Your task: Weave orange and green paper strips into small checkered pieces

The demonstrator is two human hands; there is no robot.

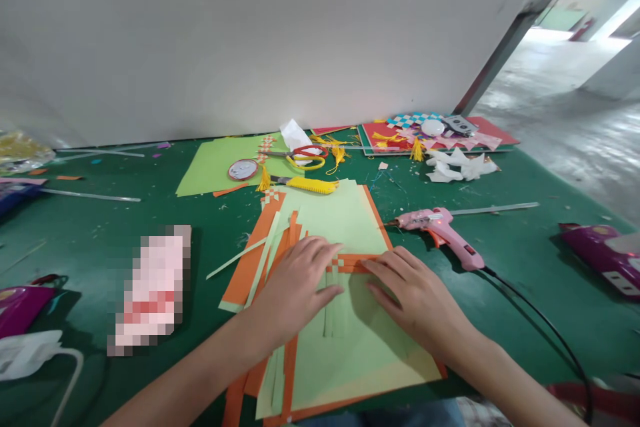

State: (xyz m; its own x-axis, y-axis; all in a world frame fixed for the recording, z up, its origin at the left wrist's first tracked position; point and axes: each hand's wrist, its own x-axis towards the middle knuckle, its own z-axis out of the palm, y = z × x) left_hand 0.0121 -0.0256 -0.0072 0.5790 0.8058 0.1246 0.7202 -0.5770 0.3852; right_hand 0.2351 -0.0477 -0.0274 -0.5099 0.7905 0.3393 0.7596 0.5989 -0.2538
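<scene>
A small weave of orange and pale green paper strips [338,263] lies on the pale green paper sheet [370,367], between my two hands. My left hand [303,273] rests over the left side of the weave, fingers stretched out and thumb apart from them. At the right, the fingertips of my right hand [413,290] touch the ends of the orange strips [354,263]; its thumb is spread below. Pale green strips [334,313] run down from the weave toward me. Both palms face down, so what lies under the left fingers is hidden.
A pink glue gun [440,230] with a black cord lies right of the paper. Behind are a yellow utility knife [313,185], scissors [307,157] and a round tin [243,169]. Loose strips [263,260] lie left, and a purple glue gun [603,253] sits far right.
</scene>
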